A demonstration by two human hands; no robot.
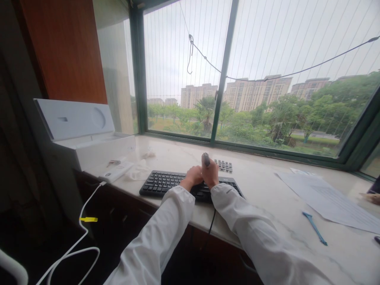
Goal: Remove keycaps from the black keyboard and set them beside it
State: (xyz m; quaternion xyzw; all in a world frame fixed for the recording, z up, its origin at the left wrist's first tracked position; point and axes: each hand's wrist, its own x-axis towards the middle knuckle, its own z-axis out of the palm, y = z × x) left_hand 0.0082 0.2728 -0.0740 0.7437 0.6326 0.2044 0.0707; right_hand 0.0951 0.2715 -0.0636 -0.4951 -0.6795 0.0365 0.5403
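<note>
A black keyboard (pixel 162 183) lies on the pale marble sill (pixel 261 186) under the window. My right hand (pixel 211 174) is closed round a dark, upright handle-like tool (pixel 205 159) whose rounded top sticks up above the fist, over the keyboard's right part. My left hand (pixel 193 176) sits right beside it with fingers curled, touching the keyboard or the tool's lower end; what it grips is hidden. A patch of loose black keycaps (pixel 224 165) lies on the sill just behind the hands. Both arms wear white sleeves.
An open white box (pixel 89 144) stands at the left, with a white device (pixel 114 173) and its white cable (pixel 86 206) hanging off the edge. Crumpled plastic (pixel 139 171) lies by the keyboard. Paper sheets (pixel 326 200) and a blue plastic tool (pixel 314 227) lie to the right.
</note>
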